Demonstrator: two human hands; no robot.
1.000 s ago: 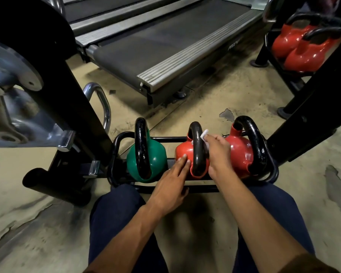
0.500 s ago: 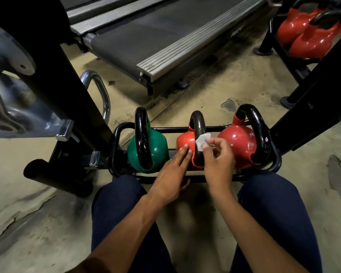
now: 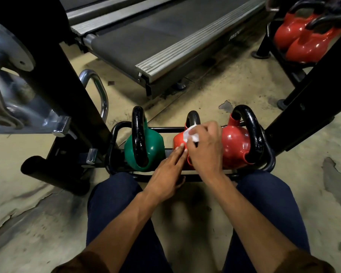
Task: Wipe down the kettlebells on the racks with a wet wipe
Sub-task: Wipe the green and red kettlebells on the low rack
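A low black rack (image 3: pixel 114 134) on the floor holds three kettlebells with black handles: a green one (image 3: pixel 154 146) on the left, a red middle one (image 3: pixel 178 141) and a red right one (image 3: pixel 235 146). My right hand (image 3: pixel 205 148) pinches a white wet wipe (image 3: pixel 191 134) and presses it against the upper side of the middle kettlebell, covering most of it. My left hand (image 3: pixel 166 174) lies with straight fingers, its fingertips touching the middle kettlebell's near left side.
A treadmill (image 3: pixel 165 36) stretches across the floor behind the rack. A black machine frame with metal plates (image 3: pixel 47 75) stands at the left. Another rack with red kettlebells (image 3: pixel 303 38) is at the upper right, with a black post (image 3: pixel 313 107) in front. My knees flank the rack.
My right hand has carried the wipe from the middle kettlebell's handle over to its upper left side. My left hand has stayed on the kettlebell.
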